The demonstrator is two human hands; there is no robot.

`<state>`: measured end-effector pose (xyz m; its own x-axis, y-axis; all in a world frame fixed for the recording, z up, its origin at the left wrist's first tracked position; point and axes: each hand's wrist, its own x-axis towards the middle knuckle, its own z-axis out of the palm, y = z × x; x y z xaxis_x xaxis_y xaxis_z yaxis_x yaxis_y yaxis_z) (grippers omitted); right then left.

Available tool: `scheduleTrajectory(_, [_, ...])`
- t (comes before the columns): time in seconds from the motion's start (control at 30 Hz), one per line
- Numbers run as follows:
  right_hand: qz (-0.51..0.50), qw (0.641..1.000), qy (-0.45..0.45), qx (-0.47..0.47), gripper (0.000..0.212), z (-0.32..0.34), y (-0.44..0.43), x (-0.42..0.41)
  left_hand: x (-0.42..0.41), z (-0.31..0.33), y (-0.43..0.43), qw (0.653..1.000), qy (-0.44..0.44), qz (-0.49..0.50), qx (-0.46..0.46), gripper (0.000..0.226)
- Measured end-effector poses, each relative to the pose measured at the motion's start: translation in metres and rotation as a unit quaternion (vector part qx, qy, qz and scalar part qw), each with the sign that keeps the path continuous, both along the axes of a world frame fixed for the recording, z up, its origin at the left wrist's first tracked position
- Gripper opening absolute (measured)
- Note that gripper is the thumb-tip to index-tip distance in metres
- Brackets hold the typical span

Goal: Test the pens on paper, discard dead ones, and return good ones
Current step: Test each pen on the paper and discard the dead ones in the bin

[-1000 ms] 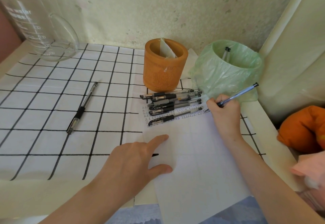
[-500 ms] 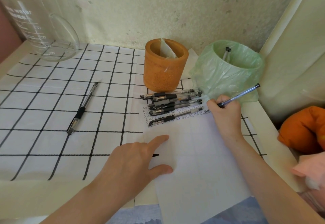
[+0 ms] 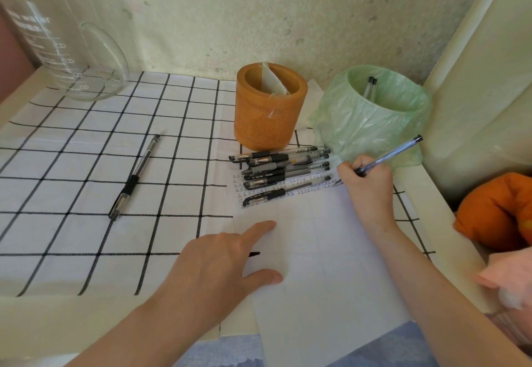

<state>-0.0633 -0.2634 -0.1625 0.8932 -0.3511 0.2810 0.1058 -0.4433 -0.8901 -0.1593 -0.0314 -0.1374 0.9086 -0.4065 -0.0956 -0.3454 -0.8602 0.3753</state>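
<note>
My right hand (image 3: 368, 188) grips a blue pen (image 3: 394, 152) with its tip on the top right of the white paper (image 3: 325, 251), where rows of small marks run. My left hand (image 3: 218, 263) lies flat on the paper's left edge, fingers spread. Several black pens (image 3: 282, 171) lie side by side across the top of the paper. One more black pen (image 3: 134, 178) lies alone on the checked cloth to the left. The orange pen holder (image 3: 269, 107) stands behind the pens. Beside it, a green-bagged bin (image 3: 377, 113) holds two pens (image 3: 370, 86).
A large glass measuring jug (image 3: 63, 47) stands at the back left on the checked tablecloth (image 3: 72, 171). An orange cushion (image 3: 495, 211) and pink cloth (image 3: 506, 277) sit off the table's right edge. A wall runs along the back.
The right hand and the blue pen have shifted very slightly while staying at the paper's top right. The left hand has stayed in place.
</note>
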Motion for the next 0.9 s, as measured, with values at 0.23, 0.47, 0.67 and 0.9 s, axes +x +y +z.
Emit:
scheduleTrajectory(0.23, [0.003, 1.000, 0.003, 0.009, 0.035, 0.000, 0.000, -0.001, -0.001, -0.001, 0.000, 1.000, -0.004, -0.001, 0.005, 0.068])
scheduleTrajectory(0.47, [-0.012, 0.994, 0.002, 0.112, 0.040, 0.014, -0.002, -0.006, 0.000, 0.003, 0.003, 0.984, -0.031, 0.050, -0.166, 0.054])
scheduleTrajectory(0.67, [0.168, 0.937, 0.076, 0.296, 0.033, 0.057, 0.027, -0.037, 0.009, 0.011, 0.003, 0.927, 0.043, 0.084, -0.362, 0.049])
scheduleTrajectory(0.9, [0.249, 0.915, 0.147, 0.281, 0.029, 0.057, 0.055, -0.058, 0.007, 0.013, -0.002, 0.910, 0.052, 0.094, -0.400, 0.068])
